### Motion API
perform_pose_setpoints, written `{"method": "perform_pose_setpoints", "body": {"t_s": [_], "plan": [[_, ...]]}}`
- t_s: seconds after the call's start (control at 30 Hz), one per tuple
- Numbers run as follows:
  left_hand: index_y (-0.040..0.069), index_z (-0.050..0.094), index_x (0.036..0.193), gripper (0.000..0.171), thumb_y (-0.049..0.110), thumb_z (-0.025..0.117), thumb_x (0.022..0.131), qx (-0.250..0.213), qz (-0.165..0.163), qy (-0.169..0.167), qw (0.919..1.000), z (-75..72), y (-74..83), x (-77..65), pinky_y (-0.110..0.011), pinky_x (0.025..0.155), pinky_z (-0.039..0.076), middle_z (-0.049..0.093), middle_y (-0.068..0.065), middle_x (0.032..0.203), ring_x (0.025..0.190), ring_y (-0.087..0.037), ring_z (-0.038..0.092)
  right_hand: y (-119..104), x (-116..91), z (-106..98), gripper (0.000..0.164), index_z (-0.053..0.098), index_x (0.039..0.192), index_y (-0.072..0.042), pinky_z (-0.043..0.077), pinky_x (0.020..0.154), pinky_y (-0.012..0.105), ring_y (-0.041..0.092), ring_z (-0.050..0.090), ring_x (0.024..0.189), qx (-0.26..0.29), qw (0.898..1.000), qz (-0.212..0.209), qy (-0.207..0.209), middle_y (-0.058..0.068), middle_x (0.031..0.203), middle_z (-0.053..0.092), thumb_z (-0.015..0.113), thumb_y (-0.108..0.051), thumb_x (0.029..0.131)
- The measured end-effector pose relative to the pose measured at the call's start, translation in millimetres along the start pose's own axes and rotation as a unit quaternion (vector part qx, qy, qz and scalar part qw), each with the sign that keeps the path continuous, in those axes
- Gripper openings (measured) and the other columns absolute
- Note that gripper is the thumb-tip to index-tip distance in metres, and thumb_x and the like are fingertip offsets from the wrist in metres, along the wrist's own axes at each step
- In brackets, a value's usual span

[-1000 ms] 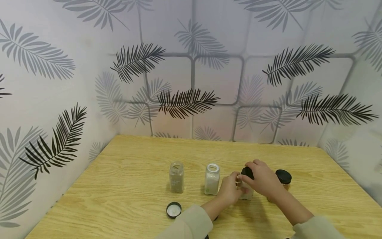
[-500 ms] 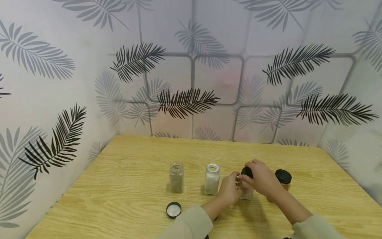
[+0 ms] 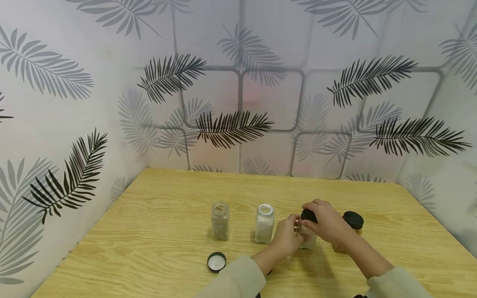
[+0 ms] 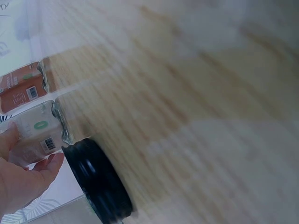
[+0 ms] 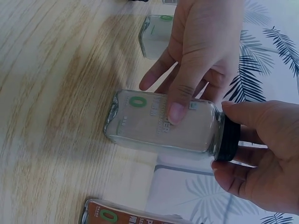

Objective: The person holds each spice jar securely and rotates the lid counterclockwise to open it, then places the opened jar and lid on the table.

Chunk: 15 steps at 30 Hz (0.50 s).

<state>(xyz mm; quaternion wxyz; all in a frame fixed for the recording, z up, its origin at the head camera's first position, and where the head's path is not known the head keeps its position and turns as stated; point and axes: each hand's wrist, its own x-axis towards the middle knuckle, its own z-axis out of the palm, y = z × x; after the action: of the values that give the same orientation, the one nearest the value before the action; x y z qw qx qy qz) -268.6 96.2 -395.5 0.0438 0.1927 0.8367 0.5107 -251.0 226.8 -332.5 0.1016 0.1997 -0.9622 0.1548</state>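
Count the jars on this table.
4: grey jar leftmost, white jar to its right, held jar in the left hand with the right hand on its lid, red jar rightmost, partly hidden. More may be hidden.

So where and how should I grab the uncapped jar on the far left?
I'd take the far-left jar around its body, below the open mouth, coming from the left. It stands upright with straight sides for thumb and fingers to press, while another uncapped jar and your left hand are to its right, and a loose lid lies in front.
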Motion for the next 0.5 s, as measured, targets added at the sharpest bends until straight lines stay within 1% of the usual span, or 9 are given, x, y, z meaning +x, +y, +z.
{"method": "perform_pose_setpoints", "body": {"t_s": [0.23,0.5], "plan": [[0.001,0.05,0.125,0.047,0.008,0.069,0.082,-0.015,0.0,-0.006,0.9999,-0.7,0.8,-0.5,-0.028,0.077,0.055,0.059,-0.013,0.115,0.102,-0.026,0.061,2.1,-0.4,-2.7,0.037,0.06,0.114,0.004,0.051,0.079,0.047,0.037,0.056,0.099,0.017,1.0,-0.017,-0.015,0.018,0.107,0.06,0.07,-0.008,0.08],[0.0,0.049,0.126,0.049,0.011,0.07,0.082,-0.014,0.0,-0.005,0.9999,-0.7,-0.2,-0.5,-0.028,0.077,0.055,0.059,-0.014,0.117,0.104,-0.027,0.061,2.0,-2.2,-6.3,0.04,0.057,0.119,0.002,0.05,0.083,0.05,0.041,0.053,0.103,0.03,0.998,-0.027,-0.038,0.02,0.114,0.057,0.069,-0.003,0.08]]}}
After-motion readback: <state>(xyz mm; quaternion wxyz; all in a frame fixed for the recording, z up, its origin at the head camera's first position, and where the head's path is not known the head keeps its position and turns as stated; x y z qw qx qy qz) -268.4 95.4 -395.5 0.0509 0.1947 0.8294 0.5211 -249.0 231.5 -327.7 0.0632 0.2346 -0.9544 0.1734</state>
